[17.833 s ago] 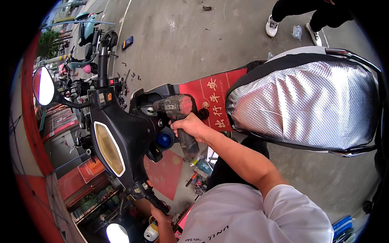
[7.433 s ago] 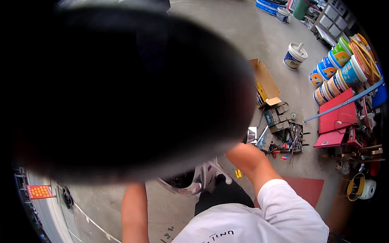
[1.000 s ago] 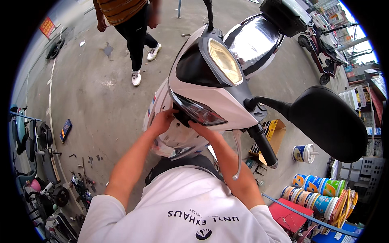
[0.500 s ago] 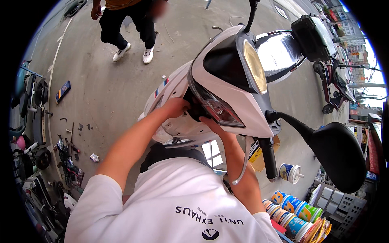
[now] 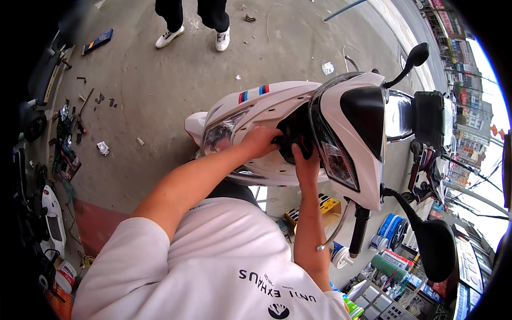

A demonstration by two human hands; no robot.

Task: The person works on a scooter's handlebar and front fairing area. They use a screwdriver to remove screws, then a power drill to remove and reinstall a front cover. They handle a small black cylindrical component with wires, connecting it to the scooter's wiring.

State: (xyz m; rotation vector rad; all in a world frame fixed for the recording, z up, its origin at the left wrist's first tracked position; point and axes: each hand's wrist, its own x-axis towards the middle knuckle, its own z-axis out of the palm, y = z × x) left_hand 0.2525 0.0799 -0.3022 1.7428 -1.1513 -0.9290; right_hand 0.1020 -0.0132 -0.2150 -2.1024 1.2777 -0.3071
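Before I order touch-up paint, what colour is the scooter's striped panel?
The panel is white; clearest in head view.

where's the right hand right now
In the head view, the right hand is just right of centre, at the dark opening in the scooter's white front, with the left hand close on its left.

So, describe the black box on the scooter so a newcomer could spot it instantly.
Find the white scooter with the left hand and right hand at its front. Follow it toward the picture's right, past the black front panel, to the shiny silver seat. The black box sits just beyond; unlike that seat, it is dark and squared-off.
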